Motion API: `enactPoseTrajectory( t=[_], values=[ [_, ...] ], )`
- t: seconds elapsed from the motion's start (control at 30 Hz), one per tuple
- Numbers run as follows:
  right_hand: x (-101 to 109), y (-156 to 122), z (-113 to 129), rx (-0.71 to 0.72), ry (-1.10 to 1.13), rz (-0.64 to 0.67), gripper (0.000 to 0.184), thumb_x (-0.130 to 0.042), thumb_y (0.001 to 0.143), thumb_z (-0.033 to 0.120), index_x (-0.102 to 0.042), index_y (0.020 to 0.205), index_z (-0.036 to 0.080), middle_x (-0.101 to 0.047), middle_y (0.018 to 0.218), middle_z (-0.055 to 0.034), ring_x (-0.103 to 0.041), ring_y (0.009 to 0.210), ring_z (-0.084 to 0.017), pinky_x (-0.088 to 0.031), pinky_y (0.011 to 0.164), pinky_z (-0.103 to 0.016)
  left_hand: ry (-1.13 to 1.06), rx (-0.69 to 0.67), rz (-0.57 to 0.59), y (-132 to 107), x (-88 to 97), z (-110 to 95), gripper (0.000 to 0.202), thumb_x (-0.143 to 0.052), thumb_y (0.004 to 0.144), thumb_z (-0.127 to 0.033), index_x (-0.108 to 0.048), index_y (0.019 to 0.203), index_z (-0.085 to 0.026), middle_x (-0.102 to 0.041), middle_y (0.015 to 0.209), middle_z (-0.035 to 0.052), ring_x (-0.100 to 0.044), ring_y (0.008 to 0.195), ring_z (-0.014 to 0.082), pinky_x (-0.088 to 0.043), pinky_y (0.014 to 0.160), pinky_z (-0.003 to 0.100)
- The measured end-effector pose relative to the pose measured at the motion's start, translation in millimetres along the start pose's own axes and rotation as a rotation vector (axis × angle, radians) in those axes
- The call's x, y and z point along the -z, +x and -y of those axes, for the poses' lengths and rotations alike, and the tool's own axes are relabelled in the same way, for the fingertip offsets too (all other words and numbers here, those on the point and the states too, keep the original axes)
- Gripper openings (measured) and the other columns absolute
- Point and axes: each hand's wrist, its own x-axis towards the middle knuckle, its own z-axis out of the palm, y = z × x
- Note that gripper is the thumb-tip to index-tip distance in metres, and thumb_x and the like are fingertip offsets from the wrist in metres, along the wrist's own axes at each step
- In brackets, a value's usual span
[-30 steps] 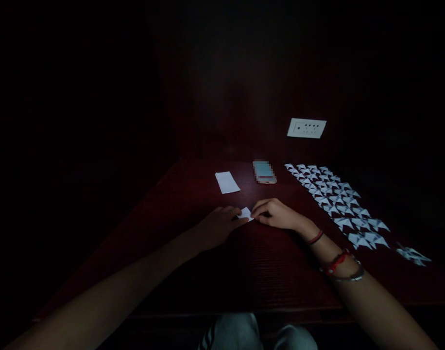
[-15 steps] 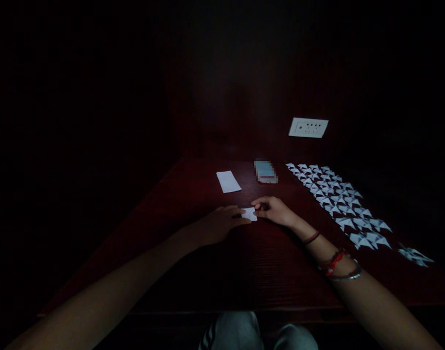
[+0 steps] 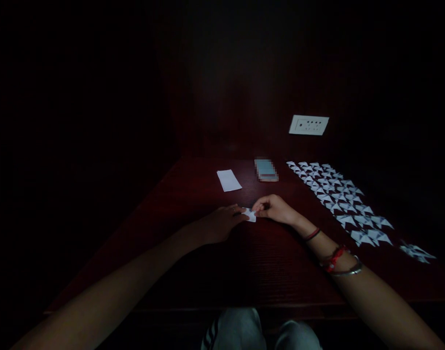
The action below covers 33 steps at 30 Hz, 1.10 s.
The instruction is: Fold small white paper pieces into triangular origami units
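A small white piece of paper (image 3: 250, 215) lies on the dark red table between my two hands. My left hand (image 3: 224, 221) holds its left side, with the fingers pressing on it and a ring on one finger. At the right edge of the paper, my right hand (image 3: 273, 208) pinches it between thumb and fingertips. Parts of the paper are hidden under the fingers. Beyond my hands lies a stack of white paper sheets (image 3: 229, 180). To the right, several folded white paper figures (image 3: 339, 198) are set out in rows.
A phone with a blurred screen (image 3: 266, 169) lies near the back of the table (image 3: 193, 184). A white socket plate (image 3: 309, 125) is on the wall behind. One folded figure (image 3: 416, 253) lies apart at the right. The surroundings are very dark.
The fingers of my right hand have closed in on the paper's right edge. My left fingers have shifted slightly on the paper. The view has moved a little.
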Motion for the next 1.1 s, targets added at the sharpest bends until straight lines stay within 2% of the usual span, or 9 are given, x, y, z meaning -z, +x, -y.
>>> enactPoseTrajectory(
  t=[0.27,0.4,0.57,0.87,1.0,1.1],
  values=[
    [6,-6,10,0.183,-0.151,0.074,0.012,-0.054,0.07,0.02,-0.063,0.075,0.015,-0.063,0.075,-0.0016,-0.055,0.068,-0.01,-0.041,0.065,-0.022,-0.033,0.008,0.068,-4,5.8,-9,0.049,-0.04,0.075,-0.01,-0.025,0.121,-0.019,-0.018,0.134,0.008,-0.014,0.121,0.0279,-0.023,0.093,0.041],
    [8,-11,19,0.32,-0.199,0.105,0.012,-0.051,0.072,0.016,-0.063,0.075,0.016,-0.063,0.078,-0.0018,-0.056,0.072,-0.01,-0.041,0.068,-0.021,-0.033,0.008,0.06,-6,6.6,-10,0.049,-0.041,0.076,-0.01,-0.024,0.122,-0.018,-0.017,0.134,0.0085,-0.013,0.121,0.0276,-0.022,0.094,0.04],
    [9,-13,23,0.407,-0.241,0.127,0.015,-0.049,0.072,0.011,-0.063,0.076,0.016,-0.062,0.083,-0.002,-0.056,0.075,-0.01,-0.041,0.072,-0.021,-0.043,0.008,0.008,-6,6.1,-9,0.043,-0.036,0.081,-0.015,-0.025,0.122,-0.022,-0.021,0.133,0.0051,-0.016,0.121,0.0246,-0.022,0.094,0.04],
    [10,-14,24,0.405,-0.306,0.143,0.02,-0.049,0.07,0.009,-0.065,0.079,0.018,-0.063,0.084,-0.0009,-0.057,0.075,-0.01,-0.042,0.073,-0.021,-0.005,-0.002,-0.011,-5,2.4,-6,0.044,-0.035,0.08,-0.014,-0.027,0.122,-0.024,-0.023,0.132,0.0029,-0.017,0.121,0.0224,-0.023,0.094,0.038],
    [9,-13,24,0.409,-0.32,0.116,0.021,-0.049,0.069,0.008,-0.065,0.078,0.017,-0.063,0.084,-0.0009,-0.058,0.074,-0.01,-0.042,0.073,-0.021,0.039,-0.018,-0.071,-3,3.1,-6,0.042,-0.035,0.08,-0.011,-0.032,0.12,-0.023,-0.024,0.131,0.0023,-0.014,0.122,0.0218,-0.022,0.094,0.037],
    [9,-14,25,0.405,-0.31,0.119,0.021,-0.049,0.068,0.007,-0.065,0.078,0.017,-0.063,0.084,-0.0009,-0.058,0.074,-0.01,-0.042,0.073,-0.022,0.037,-0.055,-0.107,-1,2.8,-6,0.041,-0.035,0.079,-0.008,-0.035,0.118,-0.022,-0.032,0.127,0.0019,-0.024,0.118,0.0172,-0.023,0.093,0.033]
  ],
)
